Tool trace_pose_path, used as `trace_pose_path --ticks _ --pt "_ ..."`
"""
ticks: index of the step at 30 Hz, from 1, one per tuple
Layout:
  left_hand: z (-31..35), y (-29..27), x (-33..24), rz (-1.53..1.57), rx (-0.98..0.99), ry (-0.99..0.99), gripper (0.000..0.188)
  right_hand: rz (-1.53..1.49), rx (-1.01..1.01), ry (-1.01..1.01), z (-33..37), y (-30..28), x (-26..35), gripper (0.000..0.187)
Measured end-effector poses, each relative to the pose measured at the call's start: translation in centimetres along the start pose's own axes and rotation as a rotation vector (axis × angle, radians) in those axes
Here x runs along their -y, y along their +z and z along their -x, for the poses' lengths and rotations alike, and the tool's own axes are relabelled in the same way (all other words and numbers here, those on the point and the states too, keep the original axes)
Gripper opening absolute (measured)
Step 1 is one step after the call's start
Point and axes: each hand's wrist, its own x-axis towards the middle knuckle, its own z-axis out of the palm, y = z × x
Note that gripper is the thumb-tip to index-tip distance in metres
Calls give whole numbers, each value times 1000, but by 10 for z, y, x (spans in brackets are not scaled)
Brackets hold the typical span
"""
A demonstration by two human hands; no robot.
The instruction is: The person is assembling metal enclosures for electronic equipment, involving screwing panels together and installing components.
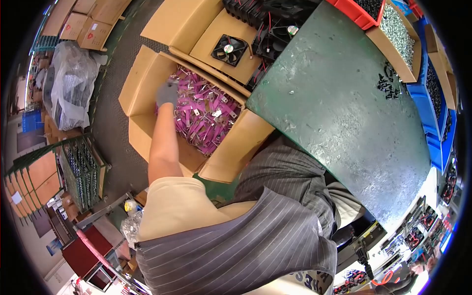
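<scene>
Reaching down into an open cardboard box (238,150), the person's left hand (167,93), in a grey glove, meets the left edge of a heap of purple strips (209,118) with silvery metal ends. Its fingers point into the heap and are mostly hidden, so whether they are closed on a strip cannot be told. The strips lie loose and crossed at all angles inside the box, whose flaps are folded outward. Just beyond it stands a second cardboard box (182,22), holding black cooling fans; one square fan (229,49) lies flat on a cardboard sheet (209,37), apart from the others. To the right, a worn green bench (334,93) has a scatter of small black parts (388,88) near its far side. Along that side sit a red bin (351,14), a cardboard tray (393,61) of small silvery parts and blue bins (422,108) with dark pieces. A dark striped apron (236,246) fills the lower middle. Over on the left, a bundle wrapped in clear plastic (71,83) stands near stacked cartons (98,27).
</scene>
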Motion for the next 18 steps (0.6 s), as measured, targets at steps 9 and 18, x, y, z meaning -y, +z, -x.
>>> trace_pose_path --ticks 9,18 --pt "45 -122 -21 756 0 -129 21 -544 297 -39 -41 122 17 34" --pt "129 -155 -203 1660 551 534 44 -837 450 -502 -150 199 186 20"
